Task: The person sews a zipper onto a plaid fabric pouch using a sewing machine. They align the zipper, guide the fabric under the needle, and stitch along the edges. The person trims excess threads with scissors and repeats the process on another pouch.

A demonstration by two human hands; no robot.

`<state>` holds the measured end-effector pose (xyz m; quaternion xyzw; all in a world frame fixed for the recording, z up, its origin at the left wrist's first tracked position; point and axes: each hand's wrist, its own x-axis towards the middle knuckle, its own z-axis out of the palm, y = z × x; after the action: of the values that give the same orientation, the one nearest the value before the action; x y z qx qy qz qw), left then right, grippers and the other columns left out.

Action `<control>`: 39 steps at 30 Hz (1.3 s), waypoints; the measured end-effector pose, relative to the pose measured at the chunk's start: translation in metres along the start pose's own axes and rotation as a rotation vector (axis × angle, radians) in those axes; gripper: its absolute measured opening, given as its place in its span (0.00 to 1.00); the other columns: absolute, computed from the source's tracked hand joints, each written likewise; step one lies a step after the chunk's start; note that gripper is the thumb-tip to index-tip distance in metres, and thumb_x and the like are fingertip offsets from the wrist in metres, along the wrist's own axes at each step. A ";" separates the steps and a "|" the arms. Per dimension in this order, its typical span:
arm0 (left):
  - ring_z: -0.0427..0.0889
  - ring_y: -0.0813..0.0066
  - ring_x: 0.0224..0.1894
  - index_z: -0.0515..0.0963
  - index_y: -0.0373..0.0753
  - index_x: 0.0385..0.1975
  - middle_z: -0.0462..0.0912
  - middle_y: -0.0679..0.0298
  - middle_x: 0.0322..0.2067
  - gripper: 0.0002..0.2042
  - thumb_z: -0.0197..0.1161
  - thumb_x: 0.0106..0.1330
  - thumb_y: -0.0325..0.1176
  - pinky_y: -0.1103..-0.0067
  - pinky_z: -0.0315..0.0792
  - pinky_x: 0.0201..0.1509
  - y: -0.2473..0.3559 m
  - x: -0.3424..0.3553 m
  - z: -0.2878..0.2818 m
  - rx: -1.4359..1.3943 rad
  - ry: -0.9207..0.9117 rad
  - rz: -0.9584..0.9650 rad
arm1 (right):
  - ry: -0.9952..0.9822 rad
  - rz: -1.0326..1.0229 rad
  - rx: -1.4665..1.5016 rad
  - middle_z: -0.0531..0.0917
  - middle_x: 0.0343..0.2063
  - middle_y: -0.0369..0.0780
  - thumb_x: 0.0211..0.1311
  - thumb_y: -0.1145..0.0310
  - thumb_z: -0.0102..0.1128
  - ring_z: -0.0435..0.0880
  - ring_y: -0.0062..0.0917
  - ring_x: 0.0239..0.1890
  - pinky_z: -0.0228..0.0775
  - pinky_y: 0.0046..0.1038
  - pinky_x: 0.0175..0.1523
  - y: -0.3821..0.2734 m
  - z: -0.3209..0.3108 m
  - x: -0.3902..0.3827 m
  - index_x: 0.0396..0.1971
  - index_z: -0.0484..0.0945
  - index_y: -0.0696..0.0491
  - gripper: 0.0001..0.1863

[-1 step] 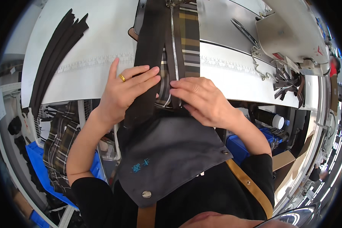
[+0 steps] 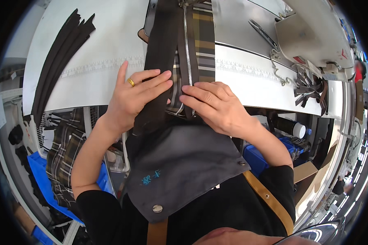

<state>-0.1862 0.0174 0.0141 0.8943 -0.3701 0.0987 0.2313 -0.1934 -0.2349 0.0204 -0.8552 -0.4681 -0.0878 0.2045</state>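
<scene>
A dark zipper (image 2: 187,53) with silver metal teeth runs down from the sewing machine's presser foot (image 2: 184,4) toward me. Plaid fabric (image 2: 204,45) in brown, grey and white shows on both sides of it. On the left lies a long dark fabric strip (image 2: 161,45). My left hand (image 2: 137,92) grips the strip's near part, three fingers on top, the thumb tip peeking out past its edge and the little finger raised. My right hand (image 2: 216,104) has its fingertips on the zipper tape near its lower end; its thumb is hidden beneath.
The sewing machine (image 2: 310,38) stands at right, with tweezers (image 2: 263,34) and dark scraps (image 2: 308,90) nearby. Dark strips (image 2: 61,57) lie left; a phone (image 2: 150,18) is beside the work. Below the table edge are a blue bin (image 2: 39,163) with plaid cloth and another blue bin (image 2: 255,159).
My right fingers have shifted slightly left on the zipper, and the right thumb has gone out of sight. The left hand stays in place.
</scene>
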 end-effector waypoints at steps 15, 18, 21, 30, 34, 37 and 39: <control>0.75 0.73 0.51 0.78 0.45 0.47 0.78 0.74 0.50 0.22 0.58 0.49 0.22 0.52 0.49 0.65 -0.003 -0.003 0.004 0.075 0.036 0.021 | 0.489 0.257 0.495 0.83 0.38 0.43 0.49 0.82 0.60 0.80 0.34 0.46 0.71 0.30 0.52 0.004 -0.035 0.000 0.30 0.78 0.58 0.07; 0.75 0.73 0.52 0.79 0.45 0.47 0.79 0.74 0.50 0.21 0.59 0.49 0.23 0.51 0.48 0.65 0.001 -0.001 0.003 0.056 0.036 0.013 | 0.257 0.042 0.172 0.80 0.43 0.41 0.37 0.79 0.60 0.79 0.36 0.46 0.71 0.33 0.49 0.003 -0.007 -0.007 0.36 0.79 0.55 0.18; 0.76 0.73 0.51 0.79 0.44 0.45 0.79 0.71 0.49 0.20 0.59 0.49 0.23 0.53 0.50 0.65 0.003 0.001 -0.001 0.039 0.028 0.006 | 0.123 0.051 -0.028 0.74 0.49 0.36 0.34 0.74 0.59 0.73 0.29 0.49 0.65 0.30 0.48 -0.005 0.015 -0.010 0.47 0.77 0.49 0.30; 0.80 0.69 0.42 0.80 0.40 0.41 0.81 0.64 0.41 0.15 0.62 0.51 0.29 0.64 0.57 0.63 0.026 0.026 -0.034 0.043 0.081 0.038 | 0.127 0.046 0.074 0.72 0.37 0.36 0.30 0.68 0.63 0.70 0.31 0.43 0.61 0.32 0.48 0.000 0.013 -0.006 0.44 0.80 0.47 0.29; 0.78 0.70 0.37 0.80 0.39 0.39 0.77 0.67 0.36 0.15 0.59 0.50 0.30 0.63 0.59 0.61 0.022 0.008 0.009 0.008 0.159 0.033 | 0.097 0.060 0.087 0.71 0.37 0.36 0.29 0.69 0.64 0.69 0.32 0.44 0.60 0.33 0.49 -0.001 0.012 -0.006 0.45 0.79 0.47 0.31; 0.77 0.72 0.37 0.80 0.39 0.38 0.77 0.68 0.35 0.14 0.58 0.49 0.28 0.64 0.57 0.62 0.022 0.007 0.015 -0.025 0.183 0.013 | 0.080 0.076 0.100 0.70 0.37 0.36 0.27 0.69 0.64 0.69 0.31 0.44 0.60 0.33 0.49 -0.001 0.011 -0.006 0.46 0.79 0.47 0.33; 0.77 0.72 0.37 0.80 0.39 0.38 0.77 0.68 0.36 0.14 0.59 0.49 0.28 0.64 0.55 0.64 0.021 0.006 0.016 -0.034 0.183 0.013 | 0.081 0.075 0.096 0.70 0.38 0.35 0.27 0.69 0.64 0.69 0.31 0.44 0.60 0.33 0.49 -0.001 0.012 -0.008 0.46 0.79 0.46 0.33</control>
<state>-0.1967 -0.0073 0.0090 0.8750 -0.3549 0.1751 0.2787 -0.1990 -0.2352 0.0073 -0.8571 -0.4306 -0.0922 0.2672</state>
